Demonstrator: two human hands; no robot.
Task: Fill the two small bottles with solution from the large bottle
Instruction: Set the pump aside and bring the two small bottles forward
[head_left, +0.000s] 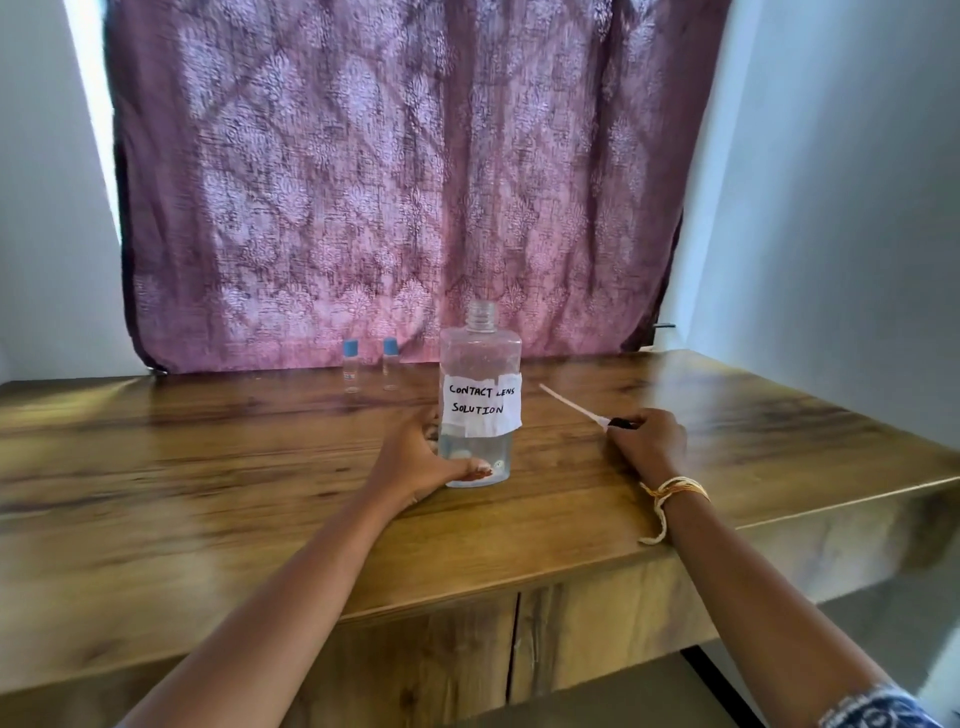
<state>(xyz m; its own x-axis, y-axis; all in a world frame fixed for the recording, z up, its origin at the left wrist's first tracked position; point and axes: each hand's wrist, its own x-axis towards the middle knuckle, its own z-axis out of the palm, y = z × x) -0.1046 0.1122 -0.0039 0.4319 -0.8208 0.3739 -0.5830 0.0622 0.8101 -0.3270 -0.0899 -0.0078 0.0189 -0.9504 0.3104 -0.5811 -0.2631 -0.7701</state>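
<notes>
Left hand (421, 462) clasps the base of the uncapped large bottle (480, 400), upright at table (208, 467) centre, low in clear liquid; right hand (647, 439) pinches a pipette (571, 405) lying to its right; two blue-capped small bottles (351, 366) stand far left, apart.

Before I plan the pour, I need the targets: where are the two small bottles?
In the head view, the two small bottles, blue-capped, stand side by side at the table's far edge before the curtain, left of and behind the large bottle.
</notes>
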